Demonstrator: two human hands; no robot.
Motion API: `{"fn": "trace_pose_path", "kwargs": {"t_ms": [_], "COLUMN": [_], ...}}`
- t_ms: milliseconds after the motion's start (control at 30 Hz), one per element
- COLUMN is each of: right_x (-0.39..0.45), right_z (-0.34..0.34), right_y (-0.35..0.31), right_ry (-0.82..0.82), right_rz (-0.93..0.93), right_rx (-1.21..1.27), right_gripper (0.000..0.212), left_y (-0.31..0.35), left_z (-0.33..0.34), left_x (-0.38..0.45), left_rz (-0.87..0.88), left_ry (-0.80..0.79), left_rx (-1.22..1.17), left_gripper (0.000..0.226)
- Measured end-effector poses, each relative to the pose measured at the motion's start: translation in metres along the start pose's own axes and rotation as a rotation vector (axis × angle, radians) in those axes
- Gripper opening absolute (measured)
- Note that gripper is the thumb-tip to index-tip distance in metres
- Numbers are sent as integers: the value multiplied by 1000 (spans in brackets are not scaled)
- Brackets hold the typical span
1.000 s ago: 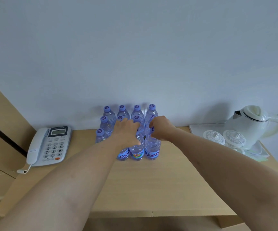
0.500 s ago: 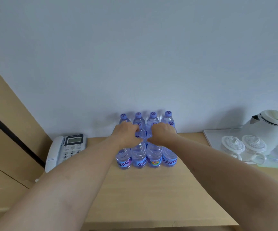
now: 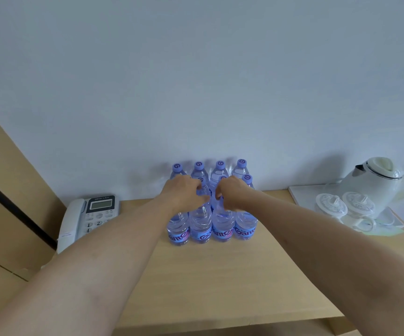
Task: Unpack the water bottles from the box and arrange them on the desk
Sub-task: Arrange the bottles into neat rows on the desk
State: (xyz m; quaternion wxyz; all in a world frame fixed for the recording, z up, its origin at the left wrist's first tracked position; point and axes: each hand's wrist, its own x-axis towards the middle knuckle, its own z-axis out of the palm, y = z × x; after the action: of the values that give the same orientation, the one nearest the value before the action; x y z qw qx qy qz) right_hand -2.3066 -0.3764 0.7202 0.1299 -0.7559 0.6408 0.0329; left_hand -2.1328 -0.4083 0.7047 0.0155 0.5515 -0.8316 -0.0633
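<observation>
Several clear water bottles (image 3: 221,229) with purple caps and blue labels stand upright in tight rows on the wooden desk (image 3: 220,282), close to the wall. My left hand (image 3: 184,194) is curled over the tops of the front-left bottles (image 3: 179,229). My right hand (image 3: 232,192) is curled over the tops of the front-right bottles (image 3: 244,226). The caps under both hands are hidden. The back row's caps (image 3: 209,164) show above my knuckles. No box is in view.
A white desk phone (image 3: 89,217) sits at the desk's left end beside a wooden panel (image 3: 7,190). At the right, a white tray (image 3: 300,192) carries a white kettle (image 3: 375,183) and two lidded cups (image 3: 346,207). The desk's front edge runs near the bottom.
The view has shifted, so the bottles moved from left of centre toward centre. Both hands stay on the front bottle tops, a little further apart than before.
</observation>
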Motion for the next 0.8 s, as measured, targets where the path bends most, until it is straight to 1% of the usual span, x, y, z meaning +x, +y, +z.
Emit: {"fn": "trace_pose_path", "kwargs": {"t_ms": [133,200,233,267,300,333,367,433,533,667,800], "right_x": [0,1,0,0,-1,-2,-2,-2,-1,0,1], "right_z": [-1,2,2,2,2,1,2,3,7,8,6], "right_y": [-2,-3,-4,-5,-5,-5,-4,-3,-2,-1,0], "right_ry": [5,14,14,18,18,27,28,30,60,87,81], "right_rz": [54,80,84,88,96,86,79,65,64,43,29], "right_rx": [-48,-36,-37,-39,-57,-60,-58,-57,-47,-24,15], "right_gripper": [26,35,34,25,12,5,17,27,30,32,35], "left_y": [-1,-3,-4,-5,-5,-5,-5,-5,-6,-6,-8], "left_z": [-4,-5,-6,-7,-8,-9,-9,-9,-6,-2,-2], "left_x": [-4,-8,-10,-12,-13,-13,-14,-14,-15,-16,-17], "left_rz": [-20,-33,-38,-37,-33,-31,-31,-32,-24,-20,-22], "left_ry": [13,41,54,63,69,72,72,65,60,92,96], "left_rx": [-20,-30,-36,-35,-30,-27,-26,-18,-1,-10,-15], "left_gripper": [44,45,45,46,45,44,44,45,47,45,42]}}
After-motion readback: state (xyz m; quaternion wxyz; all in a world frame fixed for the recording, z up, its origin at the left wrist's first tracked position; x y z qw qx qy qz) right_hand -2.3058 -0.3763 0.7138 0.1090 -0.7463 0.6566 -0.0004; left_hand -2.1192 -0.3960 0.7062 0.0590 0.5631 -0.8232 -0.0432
